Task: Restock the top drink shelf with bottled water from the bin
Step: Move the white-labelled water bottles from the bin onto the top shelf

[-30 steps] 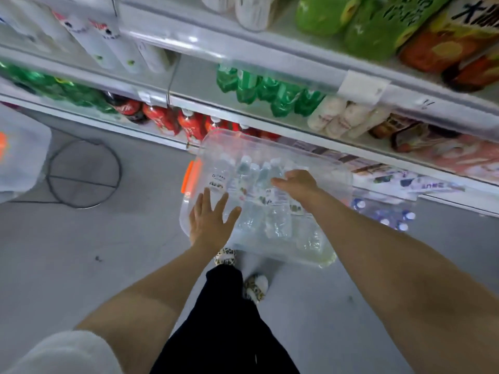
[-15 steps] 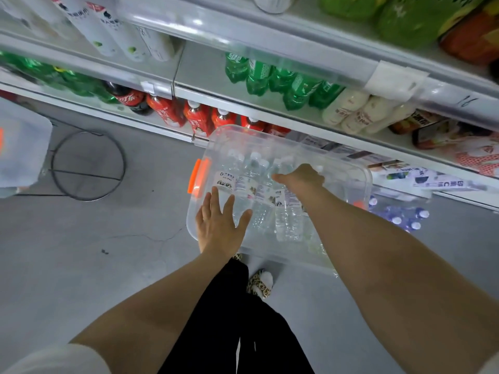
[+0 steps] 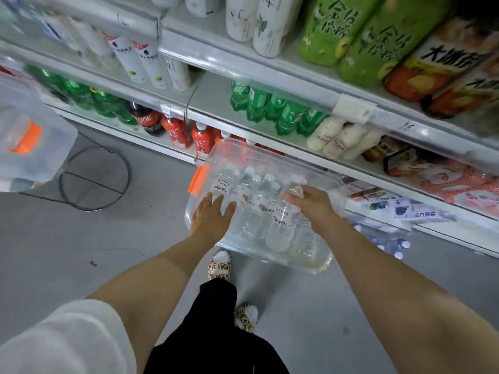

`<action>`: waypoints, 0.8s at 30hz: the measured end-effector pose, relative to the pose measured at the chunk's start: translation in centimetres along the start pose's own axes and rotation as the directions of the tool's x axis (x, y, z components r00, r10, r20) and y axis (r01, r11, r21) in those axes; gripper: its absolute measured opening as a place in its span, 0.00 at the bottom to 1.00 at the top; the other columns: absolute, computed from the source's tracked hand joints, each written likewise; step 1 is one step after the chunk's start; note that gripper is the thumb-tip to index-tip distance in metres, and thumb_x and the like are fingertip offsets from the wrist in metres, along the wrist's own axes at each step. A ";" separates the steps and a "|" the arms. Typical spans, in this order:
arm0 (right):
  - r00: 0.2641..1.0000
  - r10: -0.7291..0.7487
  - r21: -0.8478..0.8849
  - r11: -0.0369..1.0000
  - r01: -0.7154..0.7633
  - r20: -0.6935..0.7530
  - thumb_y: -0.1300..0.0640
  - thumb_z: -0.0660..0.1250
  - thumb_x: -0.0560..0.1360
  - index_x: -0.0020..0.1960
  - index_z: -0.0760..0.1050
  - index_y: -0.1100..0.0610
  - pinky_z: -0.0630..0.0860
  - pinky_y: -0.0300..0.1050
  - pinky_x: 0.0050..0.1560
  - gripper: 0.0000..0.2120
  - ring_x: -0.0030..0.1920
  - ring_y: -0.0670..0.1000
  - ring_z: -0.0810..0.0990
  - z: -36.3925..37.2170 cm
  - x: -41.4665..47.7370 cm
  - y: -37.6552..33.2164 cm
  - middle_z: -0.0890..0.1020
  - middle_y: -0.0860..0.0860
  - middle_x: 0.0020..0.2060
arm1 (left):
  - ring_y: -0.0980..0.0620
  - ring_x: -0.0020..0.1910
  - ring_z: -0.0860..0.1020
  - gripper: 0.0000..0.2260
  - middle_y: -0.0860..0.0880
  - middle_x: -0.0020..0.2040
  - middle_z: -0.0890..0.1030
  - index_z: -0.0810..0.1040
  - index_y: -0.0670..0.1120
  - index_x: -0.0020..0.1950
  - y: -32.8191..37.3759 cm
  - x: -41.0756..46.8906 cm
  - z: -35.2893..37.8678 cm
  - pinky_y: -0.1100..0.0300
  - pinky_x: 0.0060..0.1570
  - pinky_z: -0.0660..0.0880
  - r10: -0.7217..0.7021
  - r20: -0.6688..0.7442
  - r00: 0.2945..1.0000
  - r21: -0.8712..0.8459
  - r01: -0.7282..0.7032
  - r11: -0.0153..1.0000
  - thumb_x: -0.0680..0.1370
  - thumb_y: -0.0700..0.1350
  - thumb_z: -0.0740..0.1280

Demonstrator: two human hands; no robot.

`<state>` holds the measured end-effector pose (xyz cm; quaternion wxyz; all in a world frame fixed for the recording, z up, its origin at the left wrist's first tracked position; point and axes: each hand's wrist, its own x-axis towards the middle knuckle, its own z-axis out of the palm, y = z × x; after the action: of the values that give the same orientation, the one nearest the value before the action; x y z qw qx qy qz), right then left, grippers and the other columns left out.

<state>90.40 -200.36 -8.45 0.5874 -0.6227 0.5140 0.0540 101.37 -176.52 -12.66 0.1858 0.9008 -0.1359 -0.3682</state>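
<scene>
Clear bin (orange latch) on the floor holds clear, white-labelled water bottles.

Bin before shelves — water bottles inside; wire ring on floor, left.

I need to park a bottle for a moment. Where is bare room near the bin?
Bare grey floor lies between the round black wire stand and the clear plastic bin. The grey shelf has a bare patch between the white bottles and the green soda bottles. Crowded: the bin, packed with clear water bottles, left hand and right hand over them.
</scene>
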 end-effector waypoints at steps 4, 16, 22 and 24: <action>0.993 -0.115 0.045 0.992 0.117 -0.035 0.57 0.80 0.70 0.44 0.81 0.46 0.78 0.40 0.39 0.11 0.37 0.35 0.84 -1.8 -4.0 -1.9 0.85 0.35 0.35 | 0.48 0.80 0.52 0.30 0.49 0.82 0.53 0.60 0.54 0.80 2.5 -3.4 -1.5 0.46 0.77 0.52 0.047 -0.007 0.999 -0.107 -0.048 0.993 0.81 0.66 0.50; 0.814 -0.533 0.083 0.823 0.562 -0.231 0.53 0.84 0.66 0.66 0.76 0.58 0.81 0.49 0.55 0.33 0.54 0.51 0.84 -12.1 -20.8 -18.2 0.85 0.51 0.56 | 0.52 0.78 0.59 0.28 0.56 0.78 0.63 0.62 0.57 0.78 19.1 -18.6 -13.4 0.62 0.65 0.52 0.460 -0.271 0.846 -0.423 -0.534 0.732 0.82 0.66 0.49; 0.631 -0.710 0.106 0.634 0.766 -0.312 0.57 0.81 0.70 0.63 0.79 0.58 0.83 0.46 0.49 0.24 0.52 0.52 0.86 -17.5 -31.6 -28.7 0.86 0.52 0.51 | 0.57 0.75 0.61 0.27 0.57 0.78 0.63 0.62 0.62 0.78 26.1 -25.8 -21.7 0.59 0.68 0.55 0.630 -0.398 0.667 -0.457 -0.739 0.494 0.81 0.68 0.47; 0.570 -0.752 0.117 0.566 0.816 -0.330 0.59 0.81 0.70 0.64 0.78 0.58 0.82 0.44 0.47 0.25 0.49 0.51 0.86 -18.6 -34.9 -32.1 0.87 0.52 0.51 | 0.55 0.76 0.61 0.28 0.57 0.78 0.63 0.62 0.63 0.77 27.9 -27.6 -24.3 0.57 0.68 0.57 0.657 -0.440 0.613 -0.448 -0.783 0.431 0.80 0.70 0.47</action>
<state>86.75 -201.87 42.32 0.5566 -0.7064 0.2509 -0.3582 96.63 -185.25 32.38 0.6133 0.6763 -0.3648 -0.1830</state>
